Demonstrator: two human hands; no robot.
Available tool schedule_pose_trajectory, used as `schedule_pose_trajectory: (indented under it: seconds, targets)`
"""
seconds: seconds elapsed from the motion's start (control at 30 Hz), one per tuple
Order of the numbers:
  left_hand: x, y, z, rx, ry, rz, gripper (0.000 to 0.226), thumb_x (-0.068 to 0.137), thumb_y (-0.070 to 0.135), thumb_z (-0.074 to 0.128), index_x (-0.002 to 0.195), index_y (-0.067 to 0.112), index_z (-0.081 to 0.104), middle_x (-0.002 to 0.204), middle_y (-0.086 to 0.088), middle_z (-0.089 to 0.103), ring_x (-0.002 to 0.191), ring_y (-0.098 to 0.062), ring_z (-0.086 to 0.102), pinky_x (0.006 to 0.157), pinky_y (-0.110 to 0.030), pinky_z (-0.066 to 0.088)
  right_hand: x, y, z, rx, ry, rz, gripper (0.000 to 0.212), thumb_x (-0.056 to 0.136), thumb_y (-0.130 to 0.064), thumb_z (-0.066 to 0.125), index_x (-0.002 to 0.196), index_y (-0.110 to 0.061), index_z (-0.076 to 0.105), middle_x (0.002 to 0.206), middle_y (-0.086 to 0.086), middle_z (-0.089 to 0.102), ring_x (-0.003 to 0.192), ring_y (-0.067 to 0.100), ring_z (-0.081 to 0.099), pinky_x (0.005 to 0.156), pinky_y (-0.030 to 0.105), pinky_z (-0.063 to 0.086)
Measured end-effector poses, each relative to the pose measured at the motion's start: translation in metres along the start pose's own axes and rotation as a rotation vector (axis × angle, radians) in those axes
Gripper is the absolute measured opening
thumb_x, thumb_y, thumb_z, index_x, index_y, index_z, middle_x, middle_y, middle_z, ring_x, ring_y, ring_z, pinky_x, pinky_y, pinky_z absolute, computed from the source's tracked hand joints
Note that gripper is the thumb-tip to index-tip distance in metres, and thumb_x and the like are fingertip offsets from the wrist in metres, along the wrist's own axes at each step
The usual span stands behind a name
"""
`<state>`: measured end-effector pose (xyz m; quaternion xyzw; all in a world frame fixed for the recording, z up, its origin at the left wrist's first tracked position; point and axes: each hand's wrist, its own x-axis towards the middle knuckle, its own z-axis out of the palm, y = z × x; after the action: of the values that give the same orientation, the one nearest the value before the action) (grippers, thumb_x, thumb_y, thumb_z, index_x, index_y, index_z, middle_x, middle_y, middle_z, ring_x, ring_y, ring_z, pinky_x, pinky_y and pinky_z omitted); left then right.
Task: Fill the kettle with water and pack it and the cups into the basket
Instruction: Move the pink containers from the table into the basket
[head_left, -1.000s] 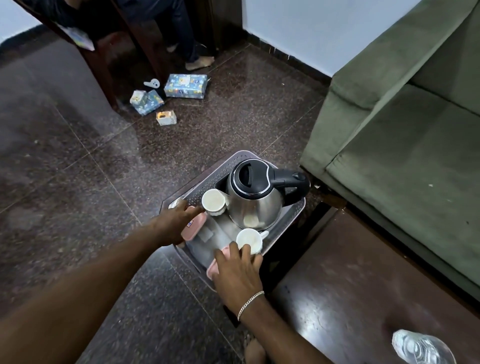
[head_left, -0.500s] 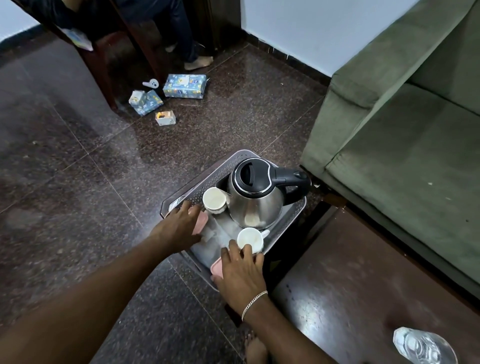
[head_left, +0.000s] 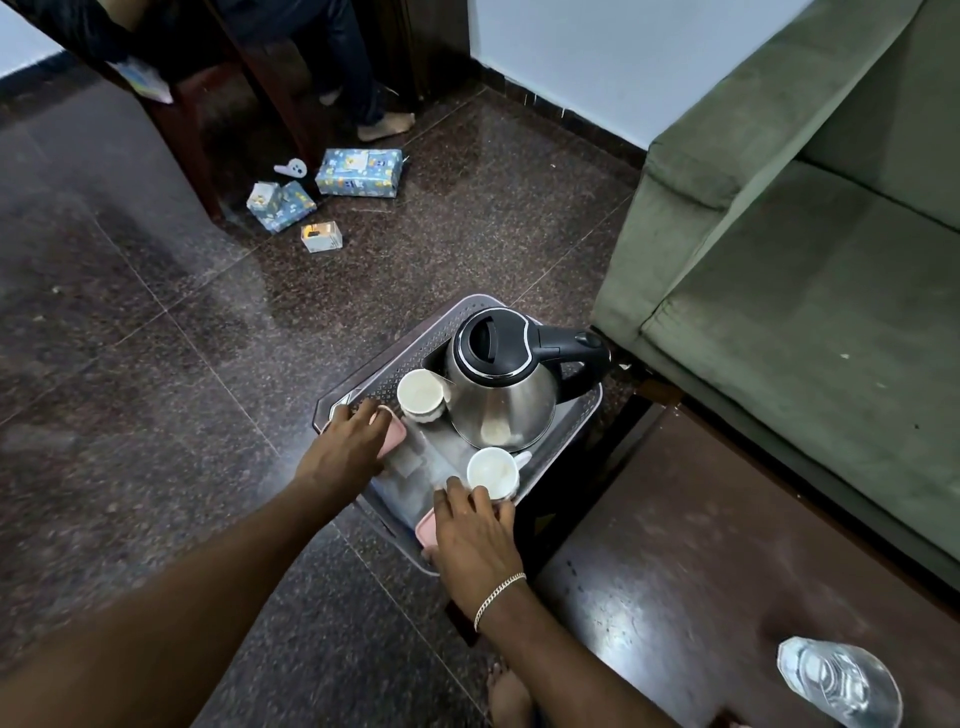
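The basket (head_left: 582, 415) sits on the dark floor (head_left: 130, 364), just beside the green sofa (head_left: 779, 260) and the dark worktop (head_left: 701, 519); it is grey with small holes in its wall. Inside it stands the shiny kettle (head_left: 501, 395) with a black lid and a black handle that points toward the sofa; the kettle is upright. Two white cups are in the basket too; the far cup (head_left: 420, 395) is on the left, touching the kettle's side; the near cup (head_left: 492, 472) stands in front of the kettle, close to it.

The left hand (head_left: 345, 449) lies on the left edge of the basket, its fingers curled over a pink handle (head_left: 395, 434); the far cup is just past its fingertips. The right hand (head_left: 475, 530) lies on the near edge, fingers bent over another pink handle (head_left: 423, 530); its fingertips are right by the near cup, and I cannot tell if they touch it. Both hands grip the basket; the kettle is between them and a bit farther away. There is a silver bracelet (head_left: 498, 597) on the right wrist.

A clear bottle (head_left: 841, 686) is on the worktop, well apart from the basket; some blue boxes (head_left: 358, 174) lie far off on the floor.
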<state>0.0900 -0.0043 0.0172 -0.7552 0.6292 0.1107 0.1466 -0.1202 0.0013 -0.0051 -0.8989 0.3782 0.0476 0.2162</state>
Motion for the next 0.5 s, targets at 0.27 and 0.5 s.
schedule_pose_trajectory:
  seconds: [0.27,0.5]
  targets:
    - [-0.015,0.012,-0.008,-0.021,0.027,0.015,0.081,0.050,0.032,0.100,0.116,0.001,0.065,0.118,-0.023,0.062,0.098,-0.047,0.060,0.083,-0.053,0.057,-0.013,0.010,-0.009,0.018,0.096,-0.059,0.062,0.080,-0.031,0.076,0.135,-0.016,0.052,0.142,0.002,0.047,0.107,0.028,0.055,0.084,0.045,0.048]
    - [-0.038,0.052,-0.028,-0.121,0.165,0.134,0.067,0.081,0.040,0.083,0.134,0.008,0.055,0.127,-0.016,0.058,0.109,-0.038,0.060,0.084,-0.048,0.057,-0.056,0.041,-0.040,0.062,0.239,-0.048,0.062,0.081,-0.038,0.074,0.135,-0.015,0.054,0.138,0.006,0.055,0.100,0.027,0.058,0.079,0.041,0.050]
